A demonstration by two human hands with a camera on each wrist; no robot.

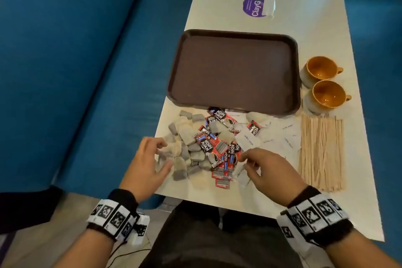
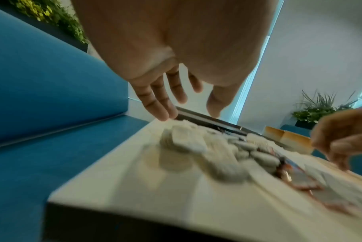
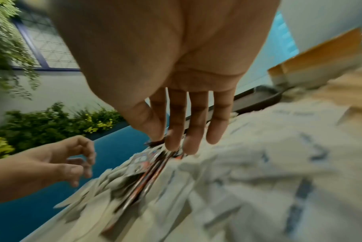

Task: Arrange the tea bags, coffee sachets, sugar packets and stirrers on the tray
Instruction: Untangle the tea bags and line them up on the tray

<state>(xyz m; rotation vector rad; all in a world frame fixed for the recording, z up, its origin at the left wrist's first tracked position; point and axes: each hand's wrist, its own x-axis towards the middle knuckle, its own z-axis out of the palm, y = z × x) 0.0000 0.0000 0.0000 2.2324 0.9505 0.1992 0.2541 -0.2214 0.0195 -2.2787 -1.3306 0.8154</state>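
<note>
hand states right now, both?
Left hand: open, fingers loose over the pile of grey tea bags, holding nothing.
Right hand: open, straight fingers reaching at the red coffee sachets.

Soft, even indoor light, faint shadows; head view fairly sharp, both wrist views smeared with motion blur and edge-warped.
</note>
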